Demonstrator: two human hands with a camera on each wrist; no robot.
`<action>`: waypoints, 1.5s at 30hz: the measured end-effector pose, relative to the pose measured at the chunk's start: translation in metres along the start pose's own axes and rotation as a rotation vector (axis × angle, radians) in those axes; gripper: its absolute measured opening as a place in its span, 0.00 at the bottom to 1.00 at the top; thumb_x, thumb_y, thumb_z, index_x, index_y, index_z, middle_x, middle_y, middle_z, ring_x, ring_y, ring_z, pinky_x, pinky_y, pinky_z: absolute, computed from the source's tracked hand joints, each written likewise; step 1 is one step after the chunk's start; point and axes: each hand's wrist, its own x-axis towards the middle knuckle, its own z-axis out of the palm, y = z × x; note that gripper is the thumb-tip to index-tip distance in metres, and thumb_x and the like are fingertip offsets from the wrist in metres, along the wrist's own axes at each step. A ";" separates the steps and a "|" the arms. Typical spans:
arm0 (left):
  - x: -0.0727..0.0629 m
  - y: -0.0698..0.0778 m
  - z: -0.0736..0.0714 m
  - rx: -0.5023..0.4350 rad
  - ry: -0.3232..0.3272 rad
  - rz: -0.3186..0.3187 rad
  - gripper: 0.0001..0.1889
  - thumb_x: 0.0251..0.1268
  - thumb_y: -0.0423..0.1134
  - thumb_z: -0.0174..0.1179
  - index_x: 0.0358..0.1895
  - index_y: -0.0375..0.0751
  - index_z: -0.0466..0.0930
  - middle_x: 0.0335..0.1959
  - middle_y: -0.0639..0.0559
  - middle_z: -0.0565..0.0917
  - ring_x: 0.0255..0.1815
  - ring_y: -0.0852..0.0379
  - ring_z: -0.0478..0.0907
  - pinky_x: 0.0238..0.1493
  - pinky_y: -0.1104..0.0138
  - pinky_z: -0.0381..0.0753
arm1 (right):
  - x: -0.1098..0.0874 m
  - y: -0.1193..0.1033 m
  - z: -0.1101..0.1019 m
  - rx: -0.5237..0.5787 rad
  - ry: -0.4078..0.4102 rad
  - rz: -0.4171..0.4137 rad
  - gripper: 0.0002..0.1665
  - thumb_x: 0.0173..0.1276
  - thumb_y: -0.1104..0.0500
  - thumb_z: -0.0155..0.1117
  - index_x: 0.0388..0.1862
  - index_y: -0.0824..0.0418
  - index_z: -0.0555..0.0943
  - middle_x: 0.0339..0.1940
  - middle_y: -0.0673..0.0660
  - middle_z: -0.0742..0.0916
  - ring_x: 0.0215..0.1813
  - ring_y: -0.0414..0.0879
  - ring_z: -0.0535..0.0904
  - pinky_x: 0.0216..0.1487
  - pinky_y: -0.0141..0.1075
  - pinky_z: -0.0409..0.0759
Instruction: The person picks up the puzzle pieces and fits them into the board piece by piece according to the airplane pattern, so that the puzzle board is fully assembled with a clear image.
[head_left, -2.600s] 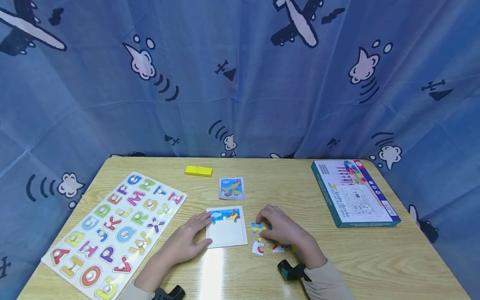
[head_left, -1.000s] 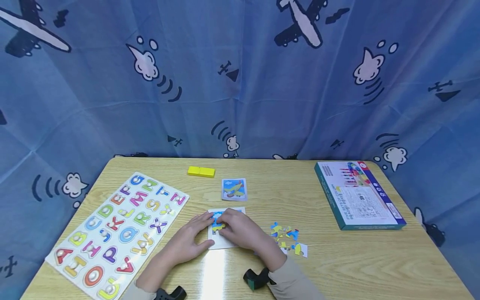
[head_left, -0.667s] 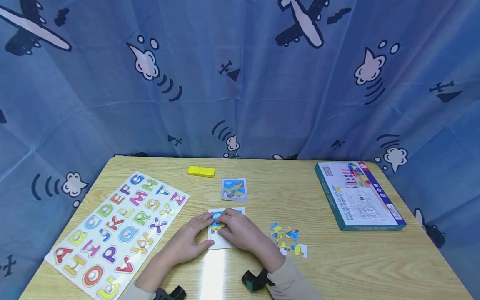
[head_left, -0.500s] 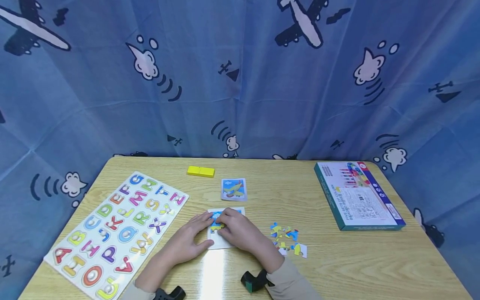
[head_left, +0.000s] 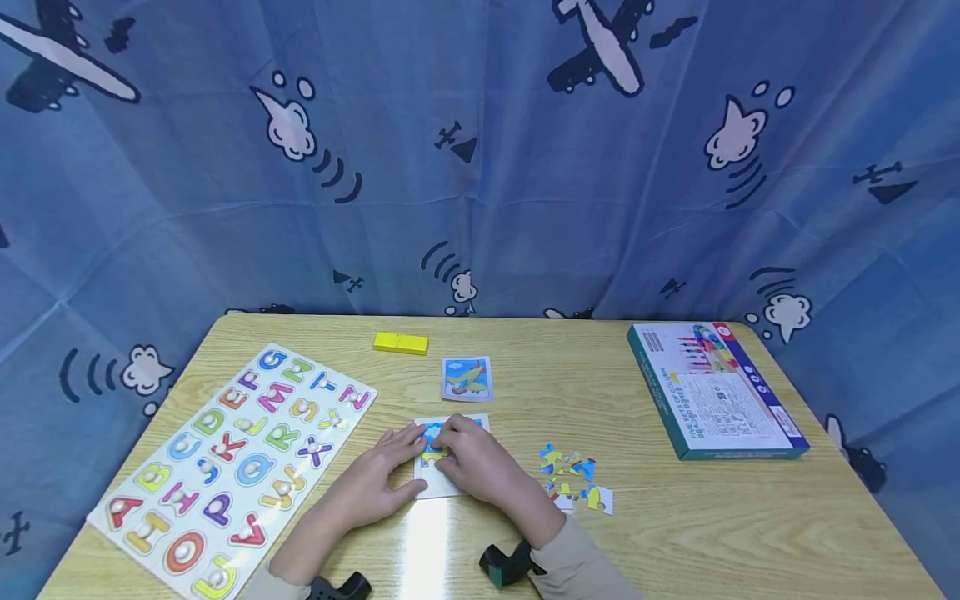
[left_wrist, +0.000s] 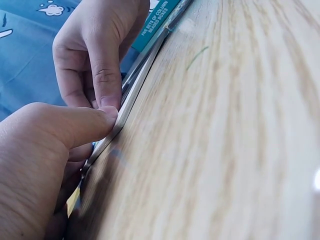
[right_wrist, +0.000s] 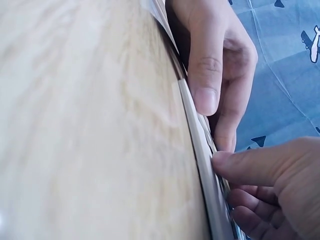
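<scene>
In the head view a white square puzzle board (head_left: 442, 485) lies on the table, with blue sky pieces along its far side. My left hand (head_left: 378, 473) rests at its left edge, fingers extended over the far left corner and thumb near the near-left edge. My right hand (head_left: 480, 460) is over the board, its thumb and index finger pinching a blue and yellow puzzle piece (head_left: 431, 458) below the sky row at the left. The hand hides most of the far right part. Both wrist views show the right hand (left_wrist: 97, 55) and left hand (right_wrist: 215, 60) close together at the board's thin edge.
Several loose puzzle pieces (head_left: 573, 467) lie right of the board. Behind it is a picture card (head_left: 467, 379) of a yellow plane, and a yellow block (head_left: 401, 342). An alphabet peg board (head_left: 240, 450) lies at the left, a flat box (head_left: 718, 392) at the right.
My right hand has gone left from the loose pieces to the board, bringing a blue and yellow piece below the sky row. Over the last second it shifts only slightly; my left hand stays put.
</scene>
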 end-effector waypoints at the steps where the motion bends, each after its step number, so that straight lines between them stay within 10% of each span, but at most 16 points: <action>1: 0.000 0.000 0.000 0.001 0.000 0.001 0.31 0.62 0.51 0.61 0.66 0.42 0.70 0.72 0.53 0.63 0.73 0.51 0.58 0.74 0.53 0.56 | 0.000 0.000 0.000 0.001 0.001 0.005 0.14 0.62 0.57 0.67 0.45 0.62 0.85 0.43 0.52 0.81 0.44 0.41 0.78 0.44 0.30 0.82; 26: 0.000 0.002 0.000 0.053 0.003 0.017 0.31 0.62 0.53 0.60 0.66 0.42 0.69 0.72 0.52 0.64 0.73 0.53 0.58 0.74 0.54 0.57 | 0.000 0.001 0.000 0.023 0.011 0.052 0.11 0.61 0.59 0.68 0.42 0.62 0.85 0.42 0.51 0.80 0.44 0.41 0.78 0.45 0.30 0.82; 45: 0.001 0.004 0.006 0.182 0.091 0.233 0.19 0.64 0.43 0.58 0.57 0.45 0.80 0.65 0.48 0.73 0.69 0.51 0.66 0.71 0.56 0.65 | -0.001 0.000 0.000 0.029 0.017 0.068 0.13 0.62 0.57 0.67 0.44 0.61 0.83 0.42 0.51 0.80 0.47 0.43 0.78 0.53 0.34 0.81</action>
